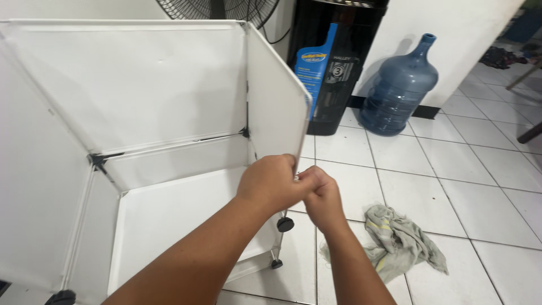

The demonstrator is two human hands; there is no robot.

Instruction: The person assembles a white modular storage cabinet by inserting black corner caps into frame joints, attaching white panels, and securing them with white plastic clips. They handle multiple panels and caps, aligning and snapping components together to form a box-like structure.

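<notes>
Both hands meet at the front edge of the side panel of a white panel cabinet standing on the tile floor. Left hand is closed over the panel's lower corner, knuckles up. Right hand is fisted just beside it, touching the left; what it pinches is hidden, can't tell. Black connectors join panels at corners. Bottom shelf sits below the arms. Rag crumpled on tiles to the right, water jug by the wall, dispenser next to it, fan behind.
</notes>
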